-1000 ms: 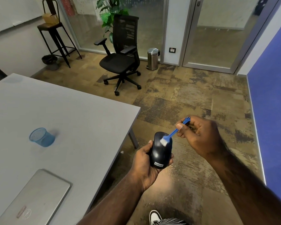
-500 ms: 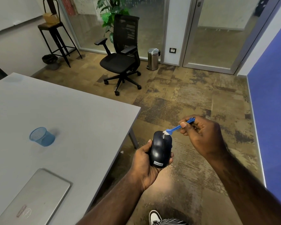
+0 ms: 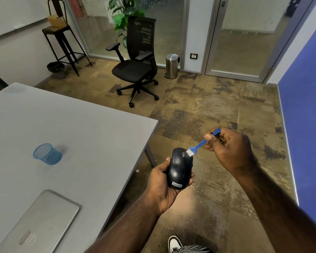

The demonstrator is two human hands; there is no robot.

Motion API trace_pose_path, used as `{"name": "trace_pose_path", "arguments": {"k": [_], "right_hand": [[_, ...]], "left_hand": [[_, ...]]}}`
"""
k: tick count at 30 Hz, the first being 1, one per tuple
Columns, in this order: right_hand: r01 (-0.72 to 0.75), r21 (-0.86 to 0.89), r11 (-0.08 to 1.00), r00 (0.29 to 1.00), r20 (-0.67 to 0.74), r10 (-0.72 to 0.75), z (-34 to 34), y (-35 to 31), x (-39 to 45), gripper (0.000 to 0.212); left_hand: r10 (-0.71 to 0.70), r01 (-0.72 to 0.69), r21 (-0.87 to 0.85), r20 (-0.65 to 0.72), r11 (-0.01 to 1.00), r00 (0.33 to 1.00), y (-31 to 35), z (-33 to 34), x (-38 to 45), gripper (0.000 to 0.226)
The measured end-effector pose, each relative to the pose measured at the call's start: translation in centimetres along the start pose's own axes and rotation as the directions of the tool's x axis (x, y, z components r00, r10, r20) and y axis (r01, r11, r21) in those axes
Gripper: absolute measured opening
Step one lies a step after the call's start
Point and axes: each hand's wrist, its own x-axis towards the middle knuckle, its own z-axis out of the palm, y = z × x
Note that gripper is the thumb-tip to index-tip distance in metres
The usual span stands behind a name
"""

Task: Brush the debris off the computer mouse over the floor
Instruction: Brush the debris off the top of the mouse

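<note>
One readable mark: the mouse label.
I read "Lenovo" in white letters on the near end of the black computer mouse, cupped in my left hand, just above the palm. The laptop left of that hand carries a round logo, too blurred to read.

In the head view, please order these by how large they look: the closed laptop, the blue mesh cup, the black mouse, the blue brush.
1. Closed laptop, largest by far.
2. Black mouse, though it is nearer to the camera.
3. Blue mesh cup, close to the mouse, so this order is unsure.
4. Blue brush, thinnest and smallest.
</note>
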Motion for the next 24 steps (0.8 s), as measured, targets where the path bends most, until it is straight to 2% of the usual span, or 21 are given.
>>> {"name": "trace_pose_path", "arguments": {"k": [6, 10, 13, 18, 24], "right_hand": [[0.049, 0.022, 0.999, 0.998, 0.05, -0.05, -0.01, -0.2, -0.19, 0.025], [0.04, 0.001, 0.999, 0.999, -0.014, -0.04, 0.13, 0.0, 0.22, 0.018], [0.068, 0.03, 0.997, 0.996, 0.051, -0.069, -0.13, -0.38, -0.03, 0.013], [0.076, 0.123, 0.989, 0.976, 0.193, -0.099, -0.27, -0.83, -0.71, 0.019], [0.095, -0.008, 0.995, 0.995, -0.028, -0.096, -0.27, -0.55, -0.4, 0.019]], "left_hand": [[0.007, -0.007, 0.003, -0.004, 1.0, 1.0, 0.02, -0.03, 0.32, 0.056], [0.004, -0.005, 0.013, 0.007, 1.0, 1.0, -0.08, -0.05, 0.33, 0.056], [0.004, -0.004, 0.017, 0.007, 1.0, 1.0, -0.05, -0.01, 0.35, 0.057], [0.016, -0.016, -0.012, 0.008, 1.0, 1.0, -0.1, -0.42, 0.57, 0.057], [0.012, -0.009, -0.075, 0.043, 0.997, 0.999, 0.3, -0.31, 0.49, 0.057]]}}
